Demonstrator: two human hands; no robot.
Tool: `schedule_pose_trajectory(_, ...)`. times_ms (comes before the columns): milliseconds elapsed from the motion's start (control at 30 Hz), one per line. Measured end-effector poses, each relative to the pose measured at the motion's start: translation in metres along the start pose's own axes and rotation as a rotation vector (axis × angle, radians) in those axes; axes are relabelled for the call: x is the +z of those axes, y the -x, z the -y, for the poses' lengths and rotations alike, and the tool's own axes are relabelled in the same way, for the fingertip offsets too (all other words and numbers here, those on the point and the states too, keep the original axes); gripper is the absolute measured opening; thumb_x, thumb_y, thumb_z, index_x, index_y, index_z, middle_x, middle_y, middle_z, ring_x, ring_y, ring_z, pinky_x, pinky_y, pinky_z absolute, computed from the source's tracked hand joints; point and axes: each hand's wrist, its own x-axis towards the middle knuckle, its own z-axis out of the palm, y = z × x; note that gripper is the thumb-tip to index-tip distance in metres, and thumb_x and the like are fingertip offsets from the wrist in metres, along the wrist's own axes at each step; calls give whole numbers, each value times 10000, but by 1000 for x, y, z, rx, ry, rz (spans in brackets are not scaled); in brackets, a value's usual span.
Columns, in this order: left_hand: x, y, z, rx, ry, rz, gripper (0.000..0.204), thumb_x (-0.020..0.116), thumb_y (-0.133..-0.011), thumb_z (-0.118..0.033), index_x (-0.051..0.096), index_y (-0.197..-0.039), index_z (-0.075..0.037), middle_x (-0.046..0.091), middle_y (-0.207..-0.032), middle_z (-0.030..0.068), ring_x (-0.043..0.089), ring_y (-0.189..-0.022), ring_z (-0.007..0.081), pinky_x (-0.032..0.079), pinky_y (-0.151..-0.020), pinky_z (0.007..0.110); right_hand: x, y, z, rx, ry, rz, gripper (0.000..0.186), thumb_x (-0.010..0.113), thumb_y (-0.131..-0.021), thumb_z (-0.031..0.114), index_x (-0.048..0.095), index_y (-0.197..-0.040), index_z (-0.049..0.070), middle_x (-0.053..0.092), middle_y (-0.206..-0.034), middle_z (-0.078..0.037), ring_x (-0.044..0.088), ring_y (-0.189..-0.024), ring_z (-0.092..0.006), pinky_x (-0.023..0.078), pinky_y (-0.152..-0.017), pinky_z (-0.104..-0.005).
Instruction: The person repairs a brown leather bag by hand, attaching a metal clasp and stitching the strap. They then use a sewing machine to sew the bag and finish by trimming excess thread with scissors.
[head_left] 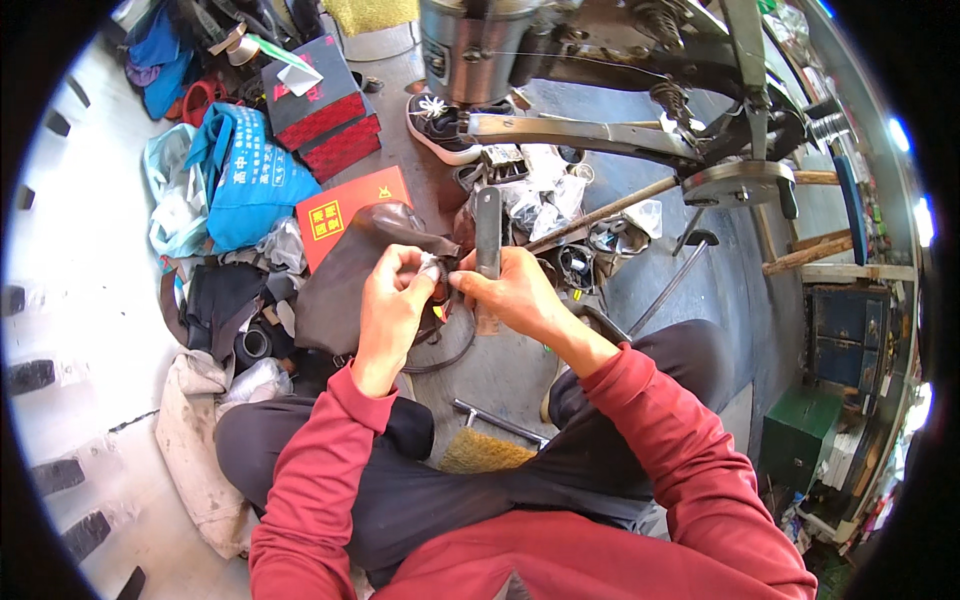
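Note:
A dark brown leather bag (345,275) lies slumped in front of me, its thin strap (445,362) looping toward my lap. Beside its upper right edge, my left hand (393,305) is closed, thumb and forefinger pinching a small pale piece (430,266). My right hand (525,292) is closed around a flat, dark bar-shaped tool (488,225) with a rounded top end; its brownish lower end shows below the fingers. The right thumb points toward the left fingertips, where dark material sits between the hands. My fingers hide exactly what is gripped there.
A hand-cranked sewing machine (740,185) stands over the far right. Red shoe boxes (330,130), an orange-red box (355,210) and blue bags (240,170) crowd the far left. A dark shoe (440,130) lies behind. Between my legs are a metal bar (500,422) and yellow pad (485,453).

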Motion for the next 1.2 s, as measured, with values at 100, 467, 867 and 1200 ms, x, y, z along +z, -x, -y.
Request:
schedule_pose_trajectory(100,1,1,2,78,-63,-26,132,621,-963,30,525,-1019,-42,650,-790,33,589,-668,70,472,-603,235,1,1,1,28,6,0,228,736,-922,189,714,-952,-36,701,-778,-55,644,-699,-119,522,-651,-300)
schedule_pose_trajectory(467,4,6,-3,225,-447,48,81,638,-979,-70,647,-995,9,680,-787,30,612,-720,67,482,-646,255,-2,4,1,-102,114,-92,220,718,-874,184,720,-917,-32,682,-737,-48,628,-696,-110,525,-657,-314)
schedule_pose_trajectory(867,-10,-2,1,-76,53,98,128,619,-1029,-126,705,-995,-37,706,-871,9,640,-769,74,502,-717,236,1,3,3,2,-3,-60,205,686,-905,163,730,-929,-36,688,-748,-48,623,-674,-115,523,-641,-304)
schedule_pose_trajectory(1200,0,4,2,179,-281,69,152,643,-1003,-96,721,-1004,35,695,-805,13,603,-726,70,487,-639,263,-4,7,15,-213,242,-142,212,744,-902,170,715,-949,-35,679,-702,-92,608,-641,-116,501,-598,-328)
